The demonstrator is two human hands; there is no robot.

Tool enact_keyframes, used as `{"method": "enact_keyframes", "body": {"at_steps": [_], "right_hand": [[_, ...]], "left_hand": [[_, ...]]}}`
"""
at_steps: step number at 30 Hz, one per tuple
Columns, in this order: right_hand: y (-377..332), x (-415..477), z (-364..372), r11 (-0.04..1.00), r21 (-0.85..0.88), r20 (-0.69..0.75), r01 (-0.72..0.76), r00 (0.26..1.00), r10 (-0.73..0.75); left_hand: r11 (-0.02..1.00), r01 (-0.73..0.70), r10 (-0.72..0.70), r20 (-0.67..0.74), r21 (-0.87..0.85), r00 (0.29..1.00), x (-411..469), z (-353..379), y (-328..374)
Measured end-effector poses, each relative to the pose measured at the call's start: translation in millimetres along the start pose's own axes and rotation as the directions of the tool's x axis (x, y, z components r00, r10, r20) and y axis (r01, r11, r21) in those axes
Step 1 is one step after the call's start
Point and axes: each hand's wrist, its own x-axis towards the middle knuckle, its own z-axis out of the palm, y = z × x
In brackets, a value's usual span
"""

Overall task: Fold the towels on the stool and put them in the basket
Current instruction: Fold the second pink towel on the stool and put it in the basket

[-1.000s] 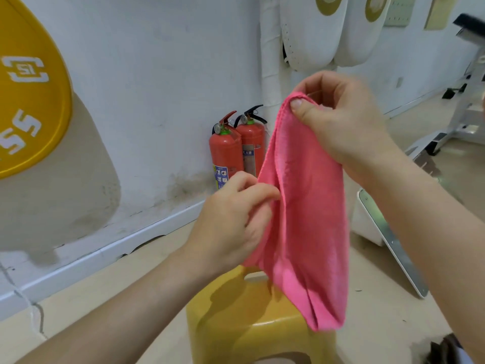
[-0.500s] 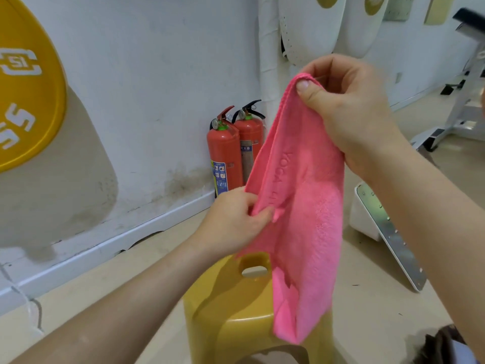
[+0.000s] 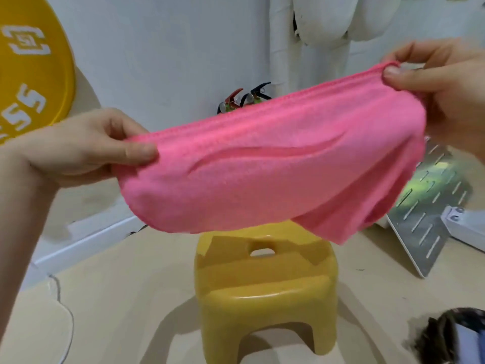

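Pink towel soft, light, sags mid-span; left hand pinches 9 o'clock corner, right hand 2 o'clock; best held at hem corners.

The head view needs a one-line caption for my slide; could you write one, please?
Left hand and right hand pinch opposite ends of a pink towel, spread above a yellow stool.

A big yellow disc with white lettering hangs on the white wall at ten o'clock. Toward twelve o'clock only the red and black handles of two fire extinguishers show against that wall. White padded shapes hang at one o'clock. A slotted metal plate leans tilted at three o'clock. A thin pale cable lies on the beige floor at eight o'clock, and a dark, blurred bundle sits at five o'clock
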Motion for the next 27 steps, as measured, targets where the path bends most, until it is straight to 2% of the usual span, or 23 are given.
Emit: {"method": "enact_keyframes", "body": {"at_steps": [2, 4, 6, 8, 10, 11, 13, 16, 19, 23, 25, 27], "right_hand": [[-1.1, 0.5, 1.4, 0.999, 0.041, 0.005, -0.027, 1.0, 0.027], [4.2, 3.3, 4.8, 0.99, 0.077, 0.026, -0.12, 0.993, 0.118], [24.2, 7.4, 8.1, 0.965, 0.024, 0.058, -0.259, 0.964, 0.258], [61.1, 8.9, 15.4, 0.905, -0.183, 0.055, -0.385, 0.915, 0.401], [109.1, 6.1, 29.8, 0.791, -0.375, -0.002, -0.483, 0.854, 0.52], [133.5, 3.4, 38.5, 0.743, -0.403, -0.037, -0.534, 0.821, 0.57], [175.1, -1.0, 55.1, 0.701, -0.332, -0.106, -0.631, 0.764, 0.637], [215.2, 0.7, 72.4, 0.709, -0.207, -0.244, -0.674, 0.737, 0.63], [239.4, 7.9, 81.9, 0.729, -0.264, -0.341, -0.631, 0.768, 0.541], [264.5, 15.0, 86.1, 0.715, -0.378, -0.39, -0.589, 0.801, 0.454], [272.2, 19.2, 86.1, 0.73, -0.342, -0.405, -0.591, 0.794, 0.453], [277.0, 23.1, 87.0, 0.766, -0.237, -0.396, -0.598, 0.779, 0.486]], "left_hand": [[0.992, -0.063, 0.049, -0.126, -0.105, 0.991, 2.1, -1.8, -6.5], [0.98, -0.027, 0.006, -0.109, -0.198, 0.994, 7.7, -2.8, -17.6], [0.967, 0.089, -0.105, -0.056, -0.239, 0.993, 17.0, -0.8, -38.6], [0.945, 0.229, -0.258, -0.101, -0.234, 0.961, 29.0, 12.9, -74.5], [0.906, 0.359, -0.401, -0.178, -0.225, 0.899, 40.2, 38.1, -116.5], [0.891, 0.403, -0.443, -0.208, -0.208, 0.872, 44.7, 51.1, -137.2], [0.876, 0.458, -0.481, -0.241, -0.15, 0.843, 52.6, 70.3, -170.6], [0.88, 0.451, -0.473, -0.345, -0.148, 0.811, 67.7, 82.3, -204.1], [0.885, 0.416, -0.464, -0.483, -0.21, 0.743, 82.9, 90.1, -223.4], [0.867, 0.407, -0.498, -0.543, -0.288, 0.676, 96.1, 95.6, -241.3], [0.854, 0.411, -0.521, -0.554, -0.321, 0.65, 98.7, 95.7, -248.4], [0.852, 0.402, -0.523, -0.588, -0.335, 0.617, 100.1, 94.7, -255.6]]}}
